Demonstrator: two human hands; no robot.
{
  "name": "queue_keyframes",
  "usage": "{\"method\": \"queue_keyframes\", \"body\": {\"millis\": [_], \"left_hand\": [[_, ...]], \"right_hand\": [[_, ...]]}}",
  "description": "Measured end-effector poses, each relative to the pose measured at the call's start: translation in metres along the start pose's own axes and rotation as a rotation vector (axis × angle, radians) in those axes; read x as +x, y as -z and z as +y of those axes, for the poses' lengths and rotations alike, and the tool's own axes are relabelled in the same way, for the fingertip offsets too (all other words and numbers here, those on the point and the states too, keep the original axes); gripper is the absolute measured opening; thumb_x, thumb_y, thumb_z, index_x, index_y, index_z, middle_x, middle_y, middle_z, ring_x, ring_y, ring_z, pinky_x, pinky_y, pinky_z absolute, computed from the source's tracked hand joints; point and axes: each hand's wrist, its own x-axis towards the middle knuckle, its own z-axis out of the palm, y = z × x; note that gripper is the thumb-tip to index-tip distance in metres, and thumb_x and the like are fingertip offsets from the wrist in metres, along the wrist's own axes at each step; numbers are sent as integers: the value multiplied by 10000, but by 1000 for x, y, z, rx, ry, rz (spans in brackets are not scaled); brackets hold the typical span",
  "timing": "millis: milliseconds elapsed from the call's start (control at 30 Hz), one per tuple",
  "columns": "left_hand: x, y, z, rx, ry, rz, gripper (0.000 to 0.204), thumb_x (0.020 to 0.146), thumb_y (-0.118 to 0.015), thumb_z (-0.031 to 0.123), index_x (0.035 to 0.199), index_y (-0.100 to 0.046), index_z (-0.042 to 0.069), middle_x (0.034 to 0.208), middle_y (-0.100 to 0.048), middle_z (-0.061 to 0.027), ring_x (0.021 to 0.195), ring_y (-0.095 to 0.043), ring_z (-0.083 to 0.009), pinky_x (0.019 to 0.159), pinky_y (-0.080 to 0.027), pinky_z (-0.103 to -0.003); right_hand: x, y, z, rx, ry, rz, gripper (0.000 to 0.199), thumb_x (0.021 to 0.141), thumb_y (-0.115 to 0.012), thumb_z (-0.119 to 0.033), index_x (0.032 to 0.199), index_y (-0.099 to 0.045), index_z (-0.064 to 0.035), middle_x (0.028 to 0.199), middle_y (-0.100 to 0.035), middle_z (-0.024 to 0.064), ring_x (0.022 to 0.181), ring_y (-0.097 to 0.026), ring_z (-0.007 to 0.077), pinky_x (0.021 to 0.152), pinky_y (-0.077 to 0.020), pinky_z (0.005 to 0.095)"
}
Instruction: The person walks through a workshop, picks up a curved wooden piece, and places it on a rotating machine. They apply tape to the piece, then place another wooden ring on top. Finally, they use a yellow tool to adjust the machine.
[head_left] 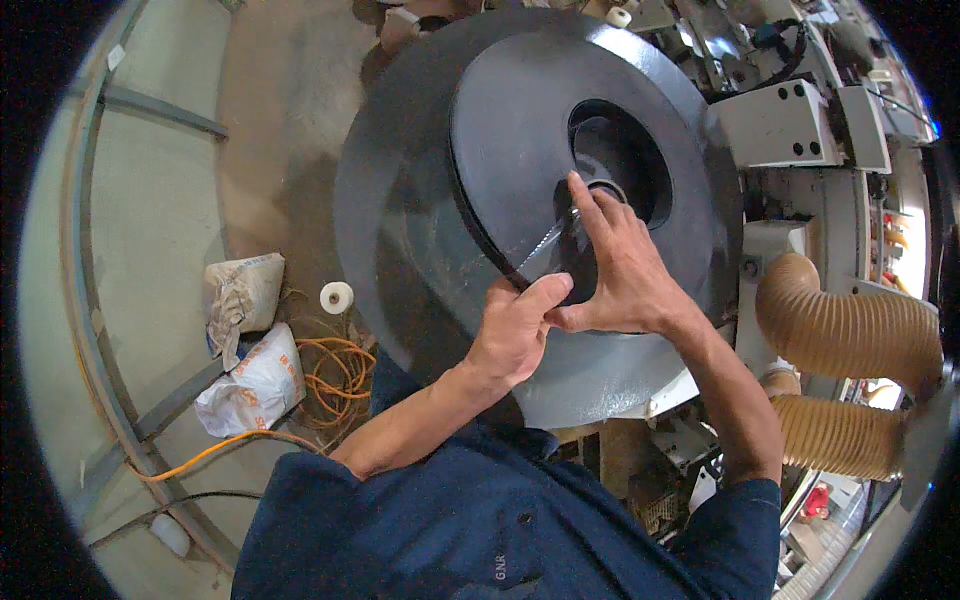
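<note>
A broad, flat black roll [510,130] with a round off-centre hole lies tilted in front of me, on a larger dark round disc [390,190]. At its near edge my left hand [515,330] is closed over the rim, thumb on top. My right hand [628,265] reaches over the roll beside the hole, with index finger and thumb curved wide apart. Its thumb meets my left hand. A shiny strip of clear tape [548,240] runs from near my left hand up to the right fingers, which partly hide a small ring there.
White machine parts [770,125] and ribbed tan hoses [840,320] stand to the right. On the left floor lie two sacks [262,375], an orange hose [335,375] and a white spool [337,297]. A metal frame [85,250] runs along the far left.
</note>
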Motion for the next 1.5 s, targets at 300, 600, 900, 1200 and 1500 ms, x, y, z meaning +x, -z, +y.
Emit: {"method": "queue_keyframes", "body": {"millis": [300,600,900,1200,1500], "left_hand": [[-2,8,4,104,-62,148,403,860,-621,54,1251,-533,22,1165,-619,-74,1026,-611,-192,874,-526,-342],[0,-12,6,97,-77,221,460,812,-640,41,1252,-520,-14,1191,-601,-115,1090,-593,-256,998,-461,-396],[3,-7,9,143,-79,222,520,810,-641,53,1308,-498,9,1256,-591,-107,1167,-562,-278,1049,-417,-440],[2,-19,11,121,-65,248,499,807,-640,35,1285,-506,-12,1248,-584,-121,1160,-547,-273,1061,-391,-420],[4,-14,17,143,-66,217,539,807,-649,46,1314,-475,-10,1277,-569,-124,1168,-551,-276,1058,-401,-426]], "right_hand": [[1,4,24,308,53,81,1072,651,-805,-509,1412,-343,89,1262,-539,291,1166,-533,409,1026,-404,448],[58,10,91,810,-150,-203,310,890,-631,-168,1100,-653,60,943,-694,116,814,-656,143,784,-530,266],[91,-3,106,312,324,-279,516,744,-679,-4,1250,-580,-30,1077,-653,160,978,-646,325,847,-523,381],[111,-19,99,62,349,-373,289,742,-587,36,1019,-656,-7,1033,-648,196,996,-618,393,838,-503,442],[98,-22,126,323,337,40,443,668,-750,-103,1090,-642,-27,977,-681,187,931,-653,378,803,-527,428]]}}
